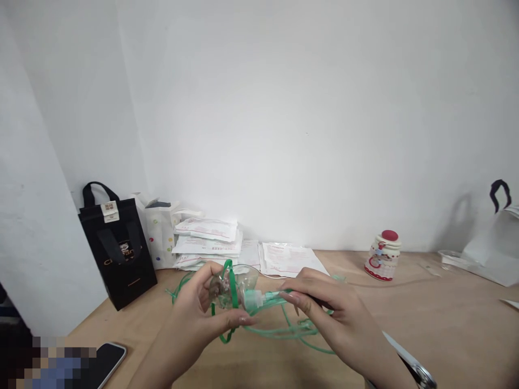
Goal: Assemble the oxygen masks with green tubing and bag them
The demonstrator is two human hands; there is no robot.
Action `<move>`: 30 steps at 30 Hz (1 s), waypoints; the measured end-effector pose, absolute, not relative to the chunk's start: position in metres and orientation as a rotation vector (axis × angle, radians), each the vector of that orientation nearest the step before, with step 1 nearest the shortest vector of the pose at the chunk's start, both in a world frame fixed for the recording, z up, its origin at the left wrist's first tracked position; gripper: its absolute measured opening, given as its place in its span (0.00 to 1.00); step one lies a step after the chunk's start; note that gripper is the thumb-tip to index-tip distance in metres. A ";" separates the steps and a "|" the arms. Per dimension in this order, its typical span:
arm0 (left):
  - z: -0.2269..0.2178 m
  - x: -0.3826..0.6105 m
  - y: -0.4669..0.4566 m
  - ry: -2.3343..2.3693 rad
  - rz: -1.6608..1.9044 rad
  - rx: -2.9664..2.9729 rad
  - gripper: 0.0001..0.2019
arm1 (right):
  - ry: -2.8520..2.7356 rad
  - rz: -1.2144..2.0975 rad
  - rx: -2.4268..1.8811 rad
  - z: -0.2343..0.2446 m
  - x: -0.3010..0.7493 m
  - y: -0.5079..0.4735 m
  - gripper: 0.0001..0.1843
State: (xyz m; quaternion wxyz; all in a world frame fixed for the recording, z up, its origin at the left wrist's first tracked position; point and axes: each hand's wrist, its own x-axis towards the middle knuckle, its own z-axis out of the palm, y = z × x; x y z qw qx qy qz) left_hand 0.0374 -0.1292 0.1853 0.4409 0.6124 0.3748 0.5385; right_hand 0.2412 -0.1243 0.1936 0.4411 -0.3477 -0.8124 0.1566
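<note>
My left hand (198, 310) is closed around a clear plastic oxygen mask (246, 278), thumb at the front and fingers behind. A green elastic strap (233, 289) loops around the mask. From the mask a whitish connector (253, 299) points right, joined to pale green tubing (279, 333). My right hand (330, 302) pinches the tubing just right of the connector. Something dark and thin shows beneath the right fingers; I cannot make out what it is. Loose coils of the tubing hang or lie below both hands, partly hidden by the right hand.
Behind the hands lie a stack of white printed packets (208, 243) and a flat packet (292, 259). A black paper bag (117, 251) and a dotted white bag (162, 235) stand left. A phone (107, 364) lies front left. A red-lidded jar (383, 256) and a white bag (494, 248) are right.
</note>
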 end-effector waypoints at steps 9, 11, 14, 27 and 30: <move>0.180 0.055 -0.127 0.888 1.452 1.469 0.12 | -1.879 0.256 -0.731 0.187 0.233 -0.121 0.09; 0.179 0.060 -0.127 0.911 1.496 1.434 0.11 | -1.836 0.224 -0.693 0.186 0.234 -0.120 0.09; 0.177 0.062 -0.125 0.908 1.493 1.423 0.09 | -1.834 0.208 -0.685 0.186 0.236 -0.118 0.09; 0.174 0.061 -0.124 0.954 1.410 1.497 0.09 | -1.964 0.081 -0.766 0.189 0.242 -0.127 0.11; 0.173 0.060 -0.125 0.961 1.381 1.546 0.08 | -1.995 0.005 -0.801 0.188 0.242 -0.128 0.12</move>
